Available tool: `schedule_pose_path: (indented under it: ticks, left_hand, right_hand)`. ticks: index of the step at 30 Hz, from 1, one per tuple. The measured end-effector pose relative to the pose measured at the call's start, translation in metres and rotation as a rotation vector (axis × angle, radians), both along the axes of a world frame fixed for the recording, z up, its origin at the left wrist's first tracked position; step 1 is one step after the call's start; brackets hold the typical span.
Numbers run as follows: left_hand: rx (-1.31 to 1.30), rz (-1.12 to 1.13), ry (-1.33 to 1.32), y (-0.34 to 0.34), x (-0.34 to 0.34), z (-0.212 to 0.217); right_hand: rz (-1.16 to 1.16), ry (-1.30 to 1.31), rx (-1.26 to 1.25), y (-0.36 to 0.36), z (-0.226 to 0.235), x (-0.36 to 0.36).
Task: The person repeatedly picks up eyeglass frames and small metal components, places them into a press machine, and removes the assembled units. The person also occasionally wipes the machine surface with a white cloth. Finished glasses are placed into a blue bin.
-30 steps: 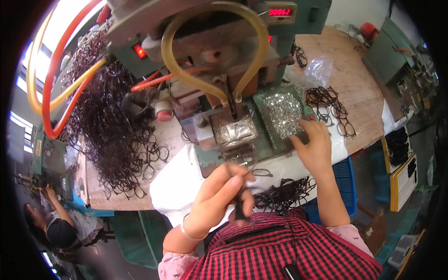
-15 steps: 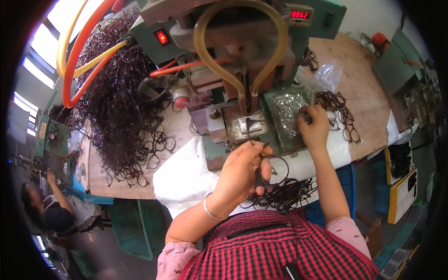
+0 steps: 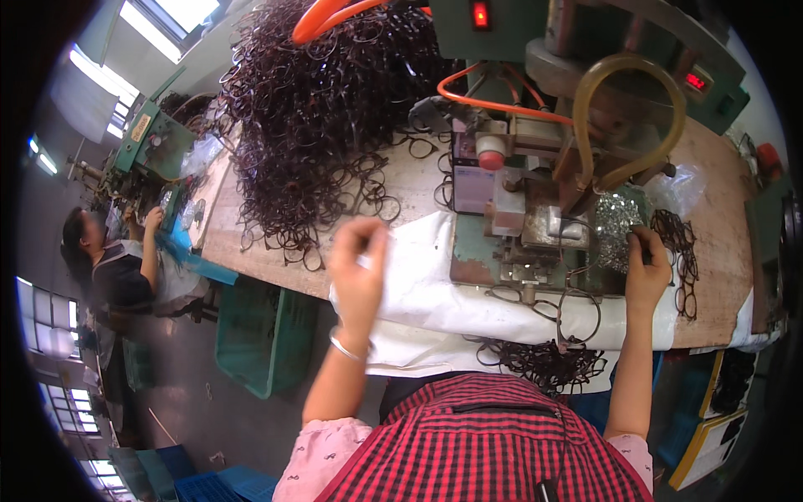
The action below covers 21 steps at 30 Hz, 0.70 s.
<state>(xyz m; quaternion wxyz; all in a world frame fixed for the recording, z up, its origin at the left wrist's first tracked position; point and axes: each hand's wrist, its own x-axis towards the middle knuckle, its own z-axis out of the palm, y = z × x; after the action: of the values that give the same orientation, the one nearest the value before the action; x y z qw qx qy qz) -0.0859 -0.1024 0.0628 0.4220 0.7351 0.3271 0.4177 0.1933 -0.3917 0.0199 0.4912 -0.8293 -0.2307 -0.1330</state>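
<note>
My left hand [image 3: 358, 259], blurred by motion, is over the white sheet near the pile of dark eyeglass frames [image 3: 309, 142]; its thumb and fingers are apart and nothing shows in them. At the right, my right hand [image 3: 649, 266] has its fingertips pinched together at the edge of a green tray of small shiny metal pieces [image 3: 616, 222]. What the pinch holds is too small to name. Between my hands, a dark eyeglass frame [image 3: 600, 316] hangs at the front of the press, one end near the metal block [image 3: 555, 226] under the press head.
More frames lie in a heap at my lap [image 3: 544, 361] and in a row at the right [image 3: 684, 259]. The press [image 3: 577, 117] stands over the table, with an orange hose [image 3: 502, 105]. A person [image 3: 117, 263] works at the far left. A green crate [image 3: 259, 343] stands below the table edge.
My left hand has let go of the eyeglass frame and moved left towards the pile. My right hand stays by the metal pieces. The view has swung left.
</note>
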Motion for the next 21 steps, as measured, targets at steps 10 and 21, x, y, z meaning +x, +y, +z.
schedule_pose_path:
  ticks: [10,21]
  left_hand:
    - [-0.247,0.205,0.320,0.105,0.064,-0.055]
    - [-0.106,-0.174,0.027,0.048,0.067,-0.029]
  right_hand:
    - [0.044,0.109,0.029,0.025,0.020,-0.010]
    - [0.465,0.105,0.132,0.043,0.105,-0.045]
